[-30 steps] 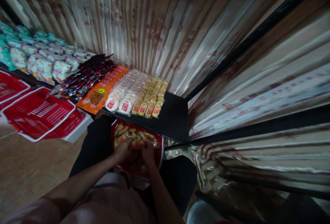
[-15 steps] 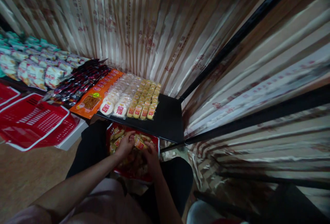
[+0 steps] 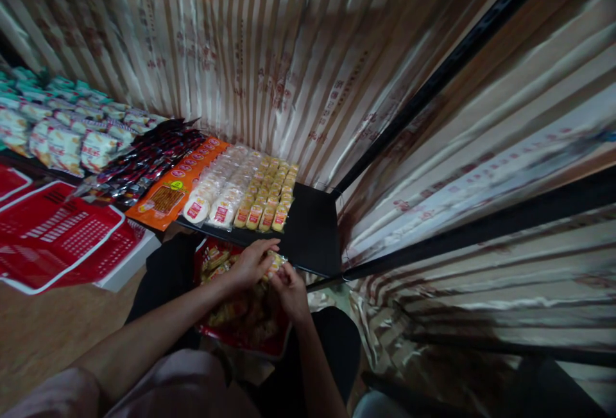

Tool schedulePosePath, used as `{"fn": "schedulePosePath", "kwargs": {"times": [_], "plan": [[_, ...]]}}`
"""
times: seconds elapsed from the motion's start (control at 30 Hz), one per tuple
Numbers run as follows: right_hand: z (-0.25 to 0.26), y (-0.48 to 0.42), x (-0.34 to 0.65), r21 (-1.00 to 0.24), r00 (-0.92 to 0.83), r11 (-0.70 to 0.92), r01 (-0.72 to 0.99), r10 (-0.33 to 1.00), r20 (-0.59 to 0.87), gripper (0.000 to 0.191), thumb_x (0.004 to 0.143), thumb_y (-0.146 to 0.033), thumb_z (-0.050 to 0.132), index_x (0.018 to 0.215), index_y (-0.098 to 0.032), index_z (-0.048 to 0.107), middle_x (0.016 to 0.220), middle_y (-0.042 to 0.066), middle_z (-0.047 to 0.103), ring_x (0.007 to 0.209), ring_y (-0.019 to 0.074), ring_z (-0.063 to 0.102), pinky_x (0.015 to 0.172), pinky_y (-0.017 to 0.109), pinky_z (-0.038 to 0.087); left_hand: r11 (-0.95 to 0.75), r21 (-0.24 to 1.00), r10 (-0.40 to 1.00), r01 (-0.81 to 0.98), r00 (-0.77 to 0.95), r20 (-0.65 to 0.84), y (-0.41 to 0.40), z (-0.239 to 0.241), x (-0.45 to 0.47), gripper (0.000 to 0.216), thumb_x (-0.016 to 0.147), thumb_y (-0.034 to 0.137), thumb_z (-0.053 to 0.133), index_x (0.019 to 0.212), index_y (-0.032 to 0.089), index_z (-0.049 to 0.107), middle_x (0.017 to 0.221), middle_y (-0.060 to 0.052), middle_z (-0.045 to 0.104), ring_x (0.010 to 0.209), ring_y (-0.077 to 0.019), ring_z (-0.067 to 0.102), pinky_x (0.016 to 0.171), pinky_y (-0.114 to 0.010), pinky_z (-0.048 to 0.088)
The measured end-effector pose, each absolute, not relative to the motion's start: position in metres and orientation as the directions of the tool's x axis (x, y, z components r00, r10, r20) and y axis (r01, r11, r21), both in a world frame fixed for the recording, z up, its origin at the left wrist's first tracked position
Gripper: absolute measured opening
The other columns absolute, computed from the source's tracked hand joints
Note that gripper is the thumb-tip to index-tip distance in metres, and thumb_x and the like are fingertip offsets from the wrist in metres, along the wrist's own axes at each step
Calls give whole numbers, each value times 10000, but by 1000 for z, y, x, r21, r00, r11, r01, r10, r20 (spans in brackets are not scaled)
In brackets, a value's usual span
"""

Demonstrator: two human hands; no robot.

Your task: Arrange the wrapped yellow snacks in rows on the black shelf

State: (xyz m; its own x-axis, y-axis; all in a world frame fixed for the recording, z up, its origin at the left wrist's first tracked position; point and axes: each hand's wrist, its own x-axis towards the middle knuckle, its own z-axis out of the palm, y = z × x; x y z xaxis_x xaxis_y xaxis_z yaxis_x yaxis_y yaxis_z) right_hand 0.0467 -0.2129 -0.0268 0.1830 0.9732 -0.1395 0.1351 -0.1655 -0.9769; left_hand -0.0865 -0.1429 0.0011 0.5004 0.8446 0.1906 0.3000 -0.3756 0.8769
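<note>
Both hands meet over a red basket [image 3: 212,334] that sits on the person's lap, just near of the black shelf [image 3: 312,232]. The left hand [image 3: 250,265] and the right hand [image 3: 291,286] are closed together on a small stack of yellow snack packets [image 3: 275,262], held at the far edge of the basket, close to the shelf's near rim; the fingers of both are curled narrow around the stack, and how many packets it holds cannot be told. More loose packets [image 3: 240,315] of the same kind lie in the basket under the hands, too blurred to count. On the shelf the goods lie in rows running from near to far: three rows of yellow packets [image 3: 272,193] at the right, then two rows of round pale cakes [image 3: 216,190] with red labels to their left, one row of orange packs [image 3: 180,177], and a band of dark red-and-black wrappers [image 3: 144,158] whose rows I cannot count. Farther left lie pale bags [image 3: 62,142] with teal ones behind them. At the near left two red baskets [image 3: 52,238] stand on the floor, one overlapping the other. A striped satin curtain [image 3: 269,52] hangs behind the shelf and at the right.
</note>
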Motion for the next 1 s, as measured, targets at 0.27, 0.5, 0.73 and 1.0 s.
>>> {"fn": "schedulePosePath", "kwargs": {"times": [0.27,0.5,0.73,1.0], "plan": [[-12,-160,67,-924,341,-129,360,940,1,241,726,-390,578,877,-205,610,714,-19,624,622,129,564,611,233,461,-446,796,885,410,334,324,-144,-10,-75,375,832,148,384,1169,163,547,1233,-107,551,1179,-204,481,1047,-401,380],[-11,-126,65,-777,401,-207,595,914,63,285,766,-342,520,979,-191,635,791,23,630,687,162,602,664,274,458,-422,761,889,493,391,239,-131,-31,-65,488,764,86,382,1233,120,512,1345,-129,472,1237,-237,432,1074,-431,350],[-22,-116,61,-779,406,-148,610,902,147,507,772,-288,495,1260,-148,500,1006,98,612,761,172,604,721,296,479,-363,777,916,514,348,198,-122,-31,-63,475,727,64,389,1173,87,552,1303,-162,482,1221,-261,448,1063,-434,362],[-45,-117,55,-771,450,-187,608,882,141,492,822,-355,430,1275,-174,489,1040,87,587,839,182,579,771,294,456,-305,925,896,225,398,199,-168,5,-65,247,860,330,498,1065,277,625,1115,-83,584,1074,-253,538,858,-391,504]]}}
